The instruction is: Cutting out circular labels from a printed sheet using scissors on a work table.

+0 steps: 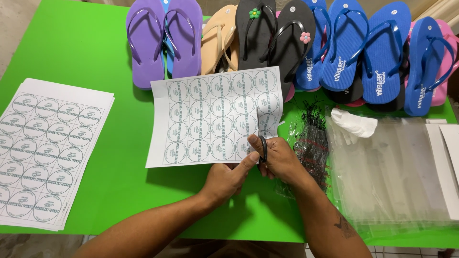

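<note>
White paper, printed with rows of round labels: this label sheet [215, 117] lies raised over the middle of the green tabletop [81, 52], its near edge pinched between the thumb and fingers of my left hand [228, 177]. My right hand [279, 160] is closed through the black loops of the scissors [262, 147], whose blades run up a gap between two label columns near the sheet's right edge. I judge the cut goes best if I keep the paper taut, follow the blank strip between circles, and feed the sheet toward the blades rather than twisting my wrist.

A stack of uncut label sheets [45, 153] sits at the left edge. Flip-flops [267, 43] in purple, tan, black, blue and pink line the far edge, just behind the sheet's top. A bundle of black ties [313, 143] in clear wrap lies just beside my right wrist, with clear plastic bags [387, 167] toward the right edge; both could snag the hanging strip.
</note>
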